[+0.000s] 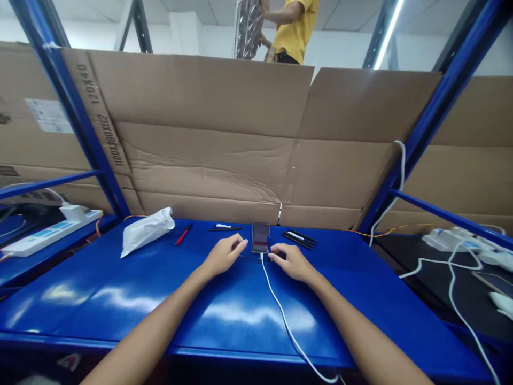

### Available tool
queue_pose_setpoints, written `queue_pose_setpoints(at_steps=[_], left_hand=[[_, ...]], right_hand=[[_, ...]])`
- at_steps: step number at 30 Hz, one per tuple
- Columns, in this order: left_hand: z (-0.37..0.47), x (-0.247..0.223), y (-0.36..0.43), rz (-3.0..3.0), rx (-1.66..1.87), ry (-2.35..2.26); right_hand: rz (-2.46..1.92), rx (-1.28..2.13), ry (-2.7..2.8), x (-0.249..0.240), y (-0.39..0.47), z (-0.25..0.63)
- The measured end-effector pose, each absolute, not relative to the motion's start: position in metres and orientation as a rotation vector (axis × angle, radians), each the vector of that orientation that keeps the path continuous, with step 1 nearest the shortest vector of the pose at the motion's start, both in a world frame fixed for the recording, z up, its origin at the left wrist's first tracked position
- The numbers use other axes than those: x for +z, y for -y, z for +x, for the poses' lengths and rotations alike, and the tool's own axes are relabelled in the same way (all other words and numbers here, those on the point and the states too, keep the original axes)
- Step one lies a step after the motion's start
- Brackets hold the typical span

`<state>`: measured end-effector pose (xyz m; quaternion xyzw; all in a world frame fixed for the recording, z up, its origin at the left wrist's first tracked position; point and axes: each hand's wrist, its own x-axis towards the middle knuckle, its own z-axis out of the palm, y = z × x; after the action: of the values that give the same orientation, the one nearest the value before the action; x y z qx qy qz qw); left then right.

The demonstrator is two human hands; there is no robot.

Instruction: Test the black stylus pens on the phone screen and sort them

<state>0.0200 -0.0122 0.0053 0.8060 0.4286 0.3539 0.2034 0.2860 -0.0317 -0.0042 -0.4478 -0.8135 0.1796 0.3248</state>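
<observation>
The phone, a slim dark rectangle with a glassy face, sits near the back of the glossy blue surface, between the two hands. A smooth white cable meets its near edge and curves down over the front of the surface. The left hand is just beside the phone, its fingers loosely curled; whether the tips meet I cannot tell. The right hand is close to the phone's other side, fingers bent inward near a small blue piece; whether they pinch it is unclear.

Beyond the right hand lie several thin, straight black sticks; a couple of slender dark pieces lie behind the left hand. Farther left are a narrow red pen and a crinkled, soft-looking white pouch. Creased brown cardboard walls the back, its ridges buckled low down, printed at the left. Slanting blue posts flank it. An oblong white power strip rests at far left. Above the cardboard, a person in yellow holds a shiny, ribbed object.
</observation>
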Motion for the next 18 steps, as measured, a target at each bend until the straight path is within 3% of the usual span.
queue_pose_setpoints(at_steps=[12,18], left_hand=[[0.018,0.001,0.007,2.303,1.044,-1.082],[0.017,-0.001,0.006,2.279,1.088,-1.044]], right_hand=[[-1.148,0.427,2.073,0.002,0.03,0.294],[-1.112,0.171,2.225,0.008,0.029,0.305]])
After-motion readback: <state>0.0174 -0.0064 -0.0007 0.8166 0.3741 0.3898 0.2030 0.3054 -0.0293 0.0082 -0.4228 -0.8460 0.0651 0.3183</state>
